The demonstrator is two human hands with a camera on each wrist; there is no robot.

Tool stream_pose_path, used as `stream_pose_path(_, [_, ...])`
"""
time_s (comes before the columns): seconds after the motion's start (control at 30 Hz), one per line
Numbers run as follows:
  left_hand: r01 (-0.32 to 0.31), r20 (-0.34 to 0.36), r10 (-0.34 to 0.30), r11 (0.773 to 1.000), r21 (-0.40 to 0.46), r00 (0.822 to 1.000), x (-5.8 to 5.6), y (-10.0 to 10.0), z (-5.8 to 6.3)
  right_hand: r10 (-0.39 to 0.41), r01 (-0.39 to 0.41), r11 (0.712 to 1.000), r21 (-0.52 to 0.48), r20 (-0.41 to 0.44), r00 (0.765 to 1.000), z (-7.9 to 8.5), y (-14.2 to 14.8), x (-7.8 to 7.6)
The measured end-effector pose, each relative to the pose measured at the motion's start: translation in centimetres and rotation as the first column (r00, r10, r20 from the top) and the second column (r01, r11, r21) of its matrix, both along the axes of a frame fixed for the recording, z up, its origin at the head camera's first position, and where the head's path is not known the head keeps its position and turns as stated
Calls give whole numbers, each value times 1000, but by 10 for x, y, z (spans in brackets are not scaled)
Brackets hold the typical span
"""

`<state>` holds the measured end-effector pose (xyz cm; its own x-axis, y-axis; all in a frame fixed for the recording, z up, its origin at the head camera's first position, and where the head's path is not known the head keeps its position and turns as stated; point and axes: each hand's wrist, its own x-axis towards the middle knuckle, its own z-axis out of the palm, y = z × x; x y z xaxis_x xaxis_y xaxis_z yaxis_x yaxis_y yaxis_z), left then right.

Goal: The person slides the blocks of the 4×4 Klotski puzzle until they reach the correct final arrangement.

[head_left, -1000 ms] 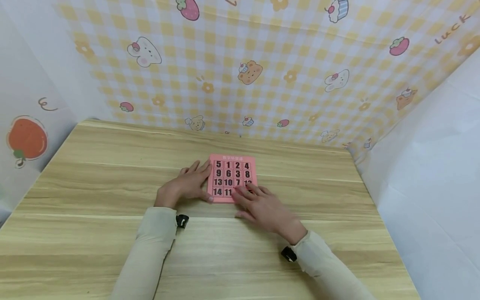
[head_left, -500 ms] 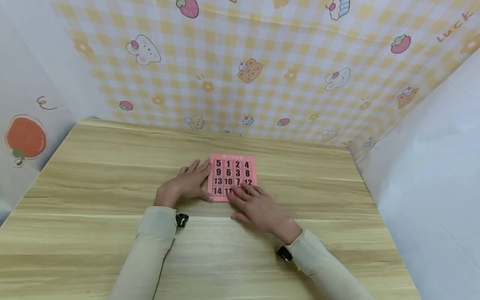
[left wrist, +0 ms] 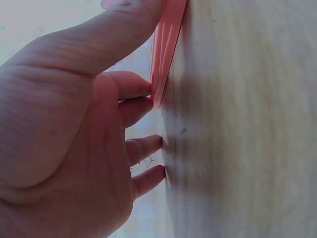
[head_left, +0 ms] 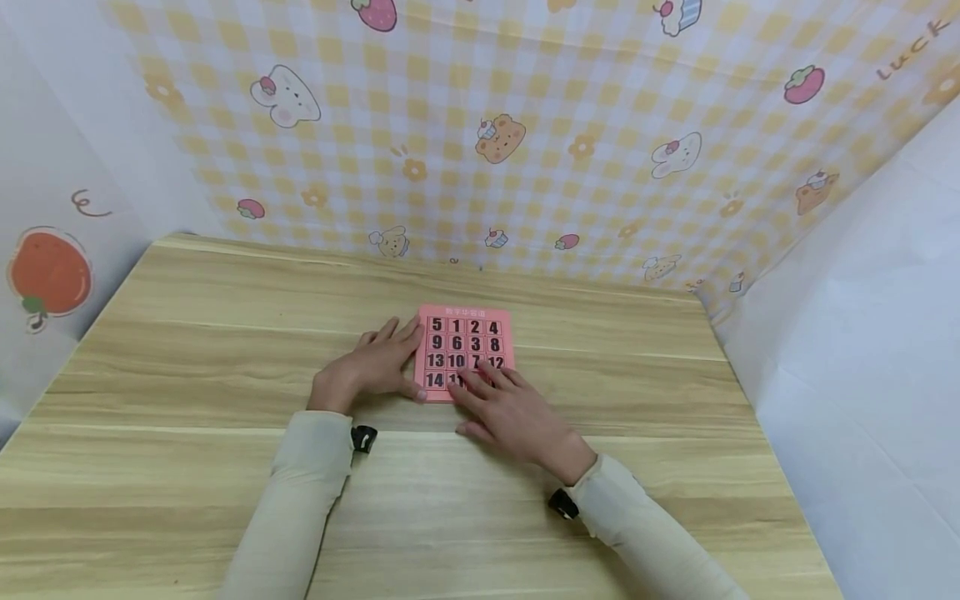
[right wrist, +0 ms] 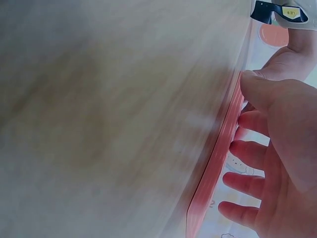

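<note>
A pink number slide puzzle [head_left: 438, 362] lies flat on the table, black numerals on its square tiles. Along its left edge rests my left hand [head_left: 369, 369], thumb at the near left corner. In the left wrist view two fingertips touch the puzzle's side [left wrist: 168, 49], while two others come down to the table. My right hand [head_left: 517, 418] reaches over the lower right tiles with spread, slightly bent fingers. Its fingertips overlap the bottom row and hide tiles there. In the right wrist view the right thumb [right wrist: 255, 89] is by the puzzle's near edge [right wrist: 213, 163].
The puzzle sits near the middle of a wood-grain table [head_left: 187, 333]. Behind it hangs a yellow checked cloth [head_left: 450, 100] with cartoon prints. White walls stand at left and right. A black strap [head_left: 363, 439] shows at the left wrist, another [head_left: 564, 503] at the right.
My right hand has slid a little to the left across the bottom row, so its fingertips now reach the 11 tile. More of the 12 shows. The left hand keeps its place.
</note>
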<state>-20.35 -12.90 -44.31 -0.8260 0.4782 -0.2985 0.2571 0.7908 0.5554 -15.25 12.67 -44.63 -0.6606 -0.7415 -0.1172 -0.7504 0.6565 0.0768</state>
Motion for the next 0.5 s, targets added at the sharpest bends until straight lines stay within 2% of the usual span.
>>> stream_pose_path(0.5, [-1,-3,1,1000,3,1000,-1,1,0,-3,3,1000,8,-6,1000,1,-1,0])
